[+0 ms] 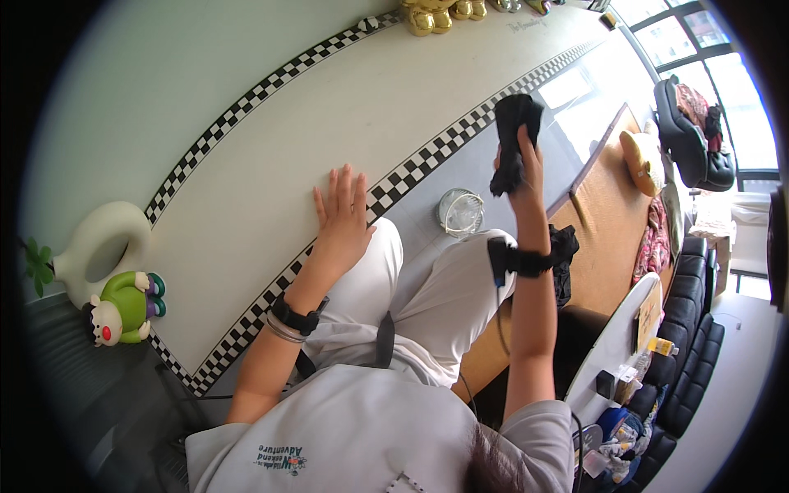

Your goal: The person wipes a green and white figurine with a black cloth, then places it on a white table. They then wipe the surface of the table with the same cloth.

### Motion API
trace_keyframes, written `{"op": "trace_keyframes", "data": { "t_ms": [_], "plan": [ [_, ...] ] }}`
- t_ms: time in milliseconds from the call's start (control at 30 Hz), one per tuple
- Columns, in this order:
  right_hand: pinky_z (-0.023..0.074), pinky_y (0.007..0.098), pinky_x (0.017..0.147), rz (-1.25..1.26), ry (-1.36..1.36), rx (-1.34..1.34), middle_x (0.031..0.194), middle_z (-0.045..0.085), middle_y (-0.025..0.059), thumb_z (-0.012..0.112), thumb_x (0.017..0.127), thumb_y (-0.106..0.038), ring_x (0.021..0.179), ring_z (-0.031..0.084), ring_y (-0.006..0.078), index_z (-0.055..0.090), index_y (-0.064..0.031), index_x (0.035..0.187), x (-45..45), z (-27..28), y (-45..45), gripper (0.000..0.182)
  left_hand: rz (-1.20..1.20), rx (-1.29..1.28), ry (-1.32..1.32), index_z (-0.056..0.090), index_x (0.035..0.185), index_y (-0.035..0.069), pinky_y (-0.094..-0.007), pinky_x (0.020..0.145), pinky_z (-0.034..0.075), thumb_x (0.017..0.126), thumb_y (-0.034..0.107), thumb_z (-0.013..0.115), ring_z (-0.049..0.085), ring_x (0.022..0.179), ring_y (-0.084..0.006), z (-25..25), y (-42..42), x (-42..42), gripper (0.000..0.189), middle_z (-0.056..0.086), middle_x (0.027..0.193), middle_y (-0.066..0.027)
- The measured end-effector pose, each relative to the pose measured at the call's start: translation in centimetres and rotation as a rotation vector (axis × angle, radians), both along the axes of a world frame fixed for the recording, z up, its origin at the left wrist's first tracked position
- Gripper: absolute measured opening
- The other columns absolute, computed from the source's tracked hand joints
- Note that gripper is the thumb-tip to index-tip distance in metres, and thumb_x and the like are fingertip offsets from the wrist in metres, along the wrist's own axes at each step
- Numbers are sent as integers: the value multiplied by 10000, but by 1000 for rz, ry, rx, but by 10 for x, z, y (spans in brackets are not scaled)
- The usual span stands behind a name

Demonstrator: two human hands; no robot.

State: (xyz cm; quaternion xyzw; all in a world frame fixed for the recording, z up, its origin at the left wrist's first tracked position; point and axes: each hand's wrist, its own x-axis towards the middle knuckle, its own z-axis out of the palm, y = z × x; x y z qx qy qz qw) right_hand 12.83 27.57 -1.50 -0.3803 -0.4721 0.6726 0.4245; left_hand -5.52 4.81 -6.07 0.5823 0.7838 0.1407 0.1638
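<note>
My left hand (341,212) rests palm down on the white table (277,166), fingers spread, beside the black-and-white checkered border (416,163) along its near edge. A black watch (299,315) is on that wrist. Out beyond the table edge, over the grey floor, my right hand (529,161) grips a bunched piece of black fabric (516,123); its exact kind I cannot tell. A black strap with a small device (515,259) circles my right forearm, and a cable hangs from it.
On the floor stands a wire-rimmed waste basket (461,212) with a clear liner. A white ring-shaped vase (102,237) and a green-shirted cartoon figure (123,308) occupy the table's left end. Gold figurines (428,15) stand at the far side. To the right is a mat-covered bed (592,246).
</note>
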Motion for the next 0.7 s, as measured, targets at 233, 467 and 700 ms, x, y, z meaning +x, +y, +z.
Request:
{"op": "trace_keyframes", "data": {
  "t_ms": [233, 467, 700],
  "plan": [
    [319, 285, 472, 484, 756, -405, 595, 453, 45, 264, 964, -447, 472, 402, 154, 526, -33, 880, 0, -8, -62, 497, 2, 185, -138, 188, 1379, 16, -547, 1072, 84, 838, 221, 598, 118, 1357, -358, 4, -3, -3, 709, 172, 1437, -192],
    [283, 263, 472, 698, 719, -620, 558, 431, 40, 287, 958, -451, 460, 354, 142, 539, -61, 901, -12, -23, -132, 468, 66, 392, -979, 429, 1226, -23, -308, 959, 371, 889, 131, 555, 494, 1130, -209, 49, 1, 17, 392, 529, 1185, -126],
    [398, 238, 585, 539, 326, -579, 772, 544, 61, 376, 958, -354, 579, 488, 135, 505, -49, 1082, -16, -25, -150, 353, 183, 439, -1246, 489, 1061, -18, -246, 831, 448, 898, 96, 542, 572, 934, -106, 49, -6, 27, 206, 593, 1023, -69]
  ]
}}
